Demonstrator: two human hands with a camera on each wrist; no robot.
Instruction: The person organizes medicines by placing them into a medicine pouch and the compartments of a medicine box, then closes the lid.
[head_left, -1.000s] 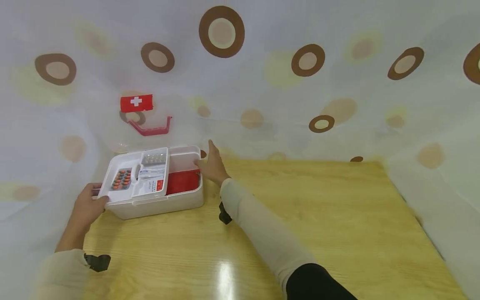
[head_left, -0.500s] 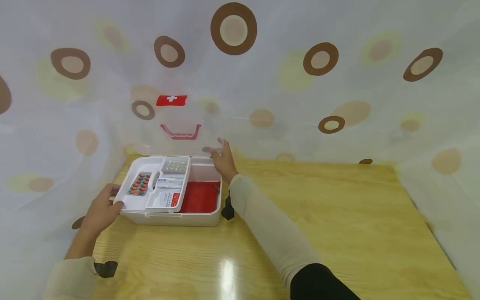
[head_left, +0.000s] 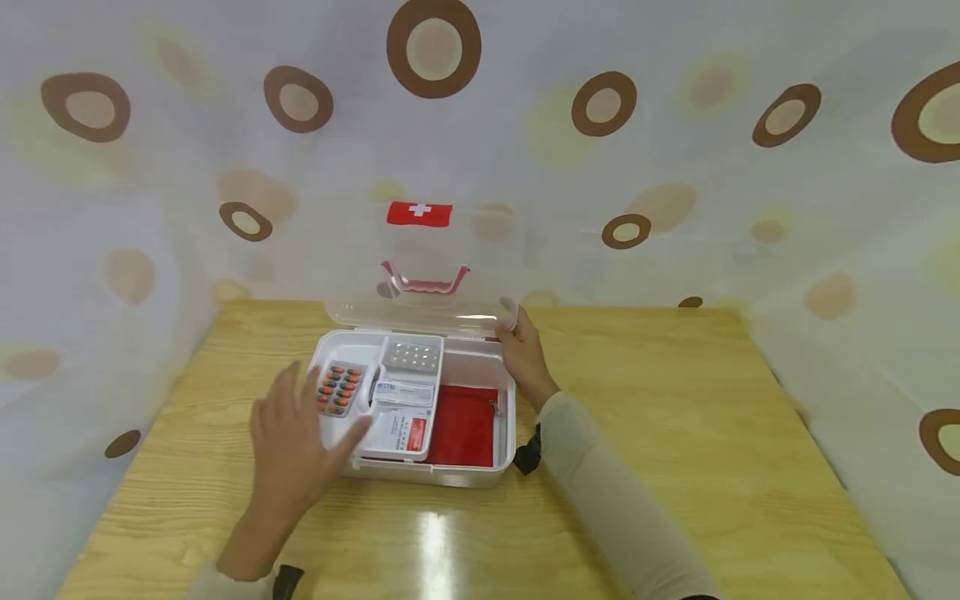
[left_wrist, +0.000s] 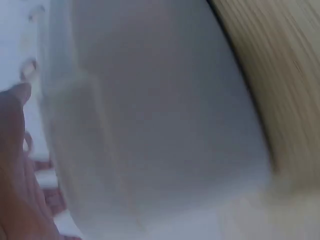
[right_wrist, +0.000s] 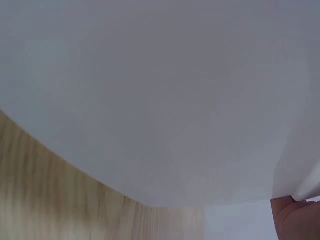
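A white first-aid box (head_left: 470,477) stands on the table with its clear lid (head_left: 480,242) raised at the back. My right hand (head_left: 528,360) grips the box's back right corner, thumb over the rim; some of its fingers are hidden behind the lid. My left hand (head_left: 288,442) hovers at the box's left front with fingers spread, holding nothing. Beside it, an orange and green capsule blister pack (head_left: 340,388) lies in the white tray (head_left: 322,431). The tray also bears a silver blister pack (head_left: 412,357) and small white packets (head_left: 403,393). A red zip pouch (head_left: 462,425) lies in the box's right part.
The wooden table (head_left: 637,417) extends on both sides of the box and in front of it. A white sheet with brown circles (head_left: 435,150) hangs behind and at the sides. The raised lid carries a red handle (head_left: 425,283) and a red label with a white cross (head_left: 420,213).
The box has moved right across the table, away from the left side, and turned squarer to the front. My left hand has let go of its left edge and opened; the right hand keeps hold.
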